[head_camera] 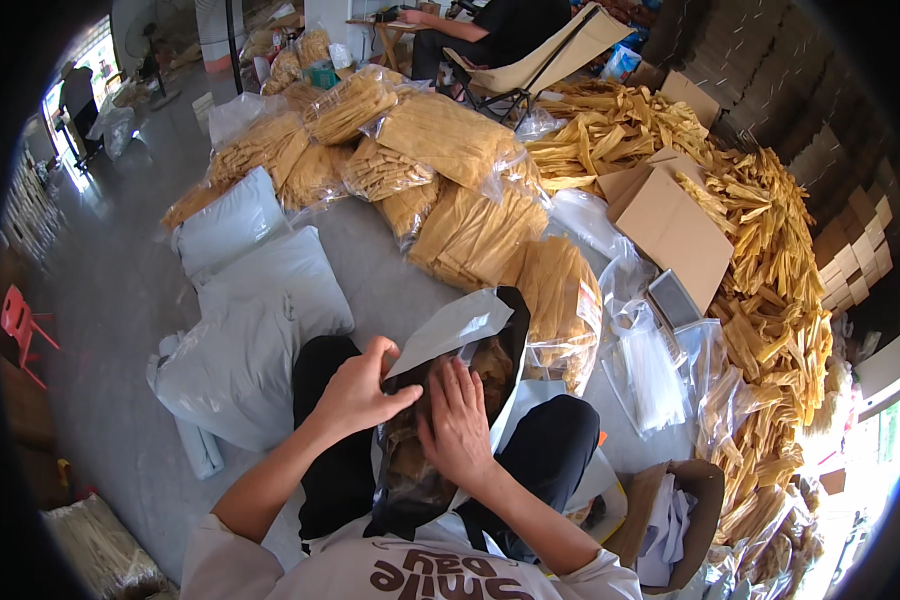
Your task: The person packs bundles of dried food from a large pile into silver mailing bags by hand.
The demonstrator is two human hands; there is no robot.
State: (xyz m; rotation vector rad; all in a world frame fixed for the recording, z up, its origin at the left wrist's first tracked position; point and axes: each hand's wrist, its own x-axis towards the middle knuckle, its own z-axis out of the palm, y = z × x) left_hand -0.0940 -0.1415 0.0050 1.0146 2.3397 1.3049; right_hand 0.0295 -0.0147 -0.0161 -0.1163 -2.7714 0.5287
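Note:
Between the person's knees stands a grey plastic mailing bag (450, 319) with a dark inside, its mouth spread wide. Within it lies a clear plastic bag of brown dried sheets (412, 457). My left hand (364, 386) is at the left rim of the mailing bag, thumb apart from the fingers; whether it pinches the rim I cannot tell. My right hand (454, 420) lies flat, fingers extended, on the clear bag inside. Just beyond, to the right, a clear bag of yellow-brown dried sheets (555, 300) leans close to the mailing bag.
Filled grey mailing bags (232, 367) lie at left. Bagged dried sheets (450, 142) are piled ahead; loose ones (772, 225) form a long heap at right. A cardboard box (675, 232), a digital scale (675, 300) and an open carton (709, 517) stand right. A seated person (487, 37) is behind.

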